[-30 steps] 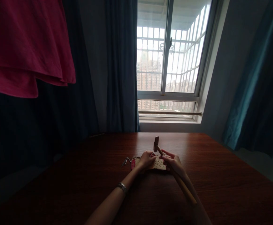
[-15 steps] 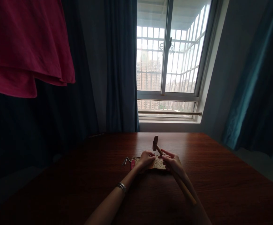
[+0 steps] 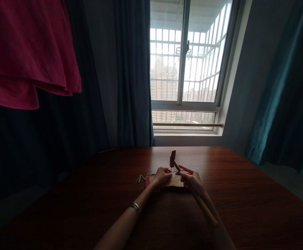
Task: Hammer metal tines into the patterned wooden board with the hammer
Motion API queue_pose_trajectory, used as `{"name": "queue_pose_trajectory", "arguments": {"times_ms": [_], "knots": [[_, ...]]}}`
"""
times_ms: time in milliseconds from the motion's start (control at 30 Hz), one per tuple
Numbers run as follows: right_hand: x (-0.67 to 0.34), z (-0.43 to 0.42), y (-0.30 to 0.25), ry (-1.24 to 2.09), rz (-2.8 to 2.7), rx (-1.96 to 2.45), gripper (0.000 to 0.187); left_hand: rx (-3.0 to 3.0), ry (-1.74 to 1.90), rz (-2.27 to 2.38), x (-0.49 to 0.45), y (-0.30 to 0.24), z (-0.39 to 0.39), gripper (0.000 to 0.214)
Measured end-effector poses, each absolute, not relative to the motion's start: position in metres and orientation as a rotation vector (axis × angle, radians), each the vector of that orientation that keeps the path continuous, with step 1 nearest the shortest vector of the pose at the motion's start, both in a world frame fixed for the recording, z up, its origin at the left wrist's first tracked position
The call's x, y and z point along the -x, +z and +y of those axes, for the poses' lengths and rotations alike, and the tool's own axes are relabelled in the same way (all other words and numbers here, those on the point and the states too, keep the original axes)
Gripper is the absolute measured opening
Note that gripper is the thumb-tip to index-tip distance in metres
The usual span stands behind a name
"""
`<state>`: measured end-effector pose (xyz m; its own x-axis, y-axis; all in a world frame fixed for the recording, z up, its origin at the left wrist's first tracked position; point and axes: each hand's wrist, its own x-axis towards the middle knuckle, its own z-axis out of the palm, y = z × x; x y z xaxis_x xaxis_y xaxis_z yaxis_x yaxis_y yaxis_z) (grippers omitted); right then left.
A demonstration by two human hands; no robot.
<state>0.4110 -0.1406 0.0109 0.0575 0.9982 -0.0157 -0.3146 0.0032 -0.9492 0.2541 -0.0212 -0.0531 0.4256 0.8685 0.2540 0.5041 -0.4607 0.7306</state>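
My right hand (image 3: 193, 179) is closed around the handle of a hammer (image 3: 204, 208), near its head. The hammer head stands raised just above and beside my left hand. My left hand (image 3: 162, 176) rests at a flat tan piece (image 3: 176, 180) covered in small dark spots, with a pinkish-red left end. Its fingers pinch a thin metal rod (image 3: 171, 170) held upright on that piece; most of the rod is hidden by the fingers. Left of the spotted piece lie several slim metal rods (image 3: 140, 179).
The dark brown wooden table (image 3: 89, 208) extends to a barred window (image 3: 179, 104) at the back. Blue curtains (image 3: 133, 86) hang on both sides. A red cloth (image 3: 28, 52) hangs at the upper left.
Both hands and the hammer stay nearly in place. The view has shifted very slightly.
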Motion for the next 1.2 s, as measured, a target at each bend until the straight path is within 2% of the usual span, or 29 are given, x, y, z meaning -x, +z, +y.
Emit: {"name": "queue_pose_trajectory", "arguments": {"times_ms": [1200], "knots": [[-0.4077, -0.1405, 0.0097, 1.274, -0.94, 1.004, 0.06, -2.09, 0.843, 1.165, -0.2542, -0.0561, -0.0193, 0.028]]}}
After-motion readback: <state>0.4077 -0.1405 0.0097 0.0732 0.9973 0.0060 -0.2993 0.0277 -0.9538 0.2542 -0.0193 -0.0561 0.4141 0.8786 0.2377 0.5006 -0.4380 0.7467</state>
